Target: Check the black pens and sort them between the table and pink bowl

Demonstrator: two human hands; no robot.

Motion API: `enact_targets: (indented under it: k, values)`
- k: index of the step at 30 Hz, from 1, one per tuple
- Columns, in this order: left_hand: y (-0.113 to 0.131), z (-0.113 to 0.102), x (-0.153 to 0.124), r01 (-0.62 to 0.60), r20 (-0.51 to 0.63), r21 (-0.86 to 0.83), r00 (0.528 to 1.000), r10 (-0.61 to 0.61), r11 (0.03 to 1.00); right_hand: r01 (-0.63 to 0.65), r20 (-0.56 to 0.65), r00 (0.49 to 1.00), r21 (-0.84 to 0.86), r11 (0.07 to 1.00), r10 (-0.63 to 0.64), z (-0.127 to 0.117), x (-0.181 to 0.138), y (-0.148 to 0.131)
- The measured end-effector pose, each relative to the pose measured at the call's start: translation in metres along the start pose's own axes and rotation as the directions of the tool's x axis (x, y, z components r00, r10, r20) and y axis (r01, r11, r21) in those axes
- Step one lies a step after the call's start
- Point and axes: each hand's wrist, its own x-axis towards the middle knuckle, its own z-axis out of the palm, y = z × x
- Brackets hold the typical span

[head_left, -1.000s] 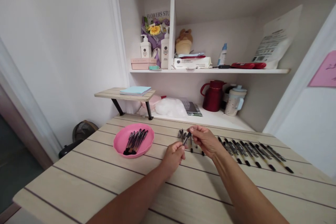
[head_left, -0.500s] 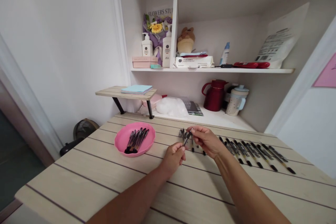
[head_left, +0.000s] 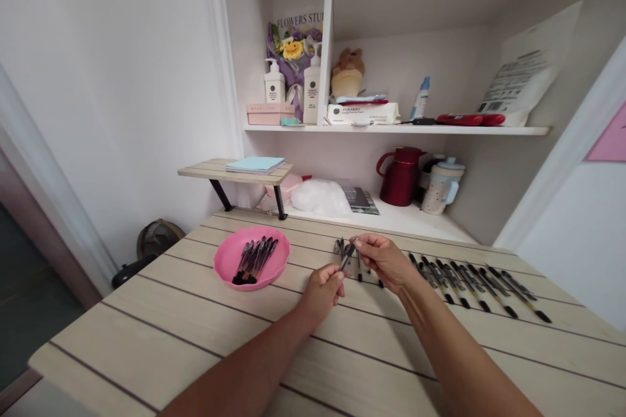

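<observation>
A dark pen (head_left: 347, 257) is held between my two hands above the table. My left hand (head_left: 322, 290) is closed around its lower end. With thumb and fingers pinched, my right hand (head_left: 383, 259) grips its upper end. Behind my hands, several pens and caps (head_left: 338, 246) lie on the wood, partly hidden by my fingers. To the right is a row of pens (head_left: 469, 283) with black ends, loose caps lying among them. On the left, a pink scalloped dish (head_left: 225, 260) holds a bunch of pens (head_left: 255, 260).
The plank-patterned table (head_left: 205, 326) spreads under my arms. At its back left stands a small riser (head_left: 205, 171) bearing blue paper (head_left: 255, 165). Farther back are a white plastic bag (head_left: 320, 199), a red jug (head_left: 401, 177) and a speckled cup (head_left: 441, 189) below a shelf (head_left: 420, 131).
Both hands stay almost in place with the pen between them. The view has shifted very slightly; the dish and the pens on the table have not moved.
</observation>
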Motion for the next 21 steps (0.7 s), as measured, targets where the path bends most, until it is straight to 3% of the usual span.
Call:
enact_targets:
  k: [8, 10, 14, 21]
  values:
    - [-0.003, -0.002, 0.002, 0.041, -0.033, -0.086, 0.999, -0.044, 0.995, 0.039, -0.03, 0.999, -0.081, 0.996, -0.042, 0.0, 0.003, 0.004]
    - [-0.003, -0.003, 0.003, 0.054, -0.086, -0.146, 0.994, -0.067, 0.988, 0.061, -0.109, 0.99, -0.262, 0.963, -0.092, -0.004, 0.01, 0.007]
    - [-0.005, -0.006, 0.007, 0.068, -0.224, -0.252, 0.966, -0.126, 0.965, -0.011, -0.195, 0.966, -0.687, 0.726, -0.17, -0.003, 0.034, 0.015]
    - [-0.011, -0.008, 0.011, -0.023, -0.321, -0.283, 0.944, -0.073, 0.959, -0.089, -0.154, 0.977, -0.924, 0.371, -0.151, 0.036, 0.068, 0.033]
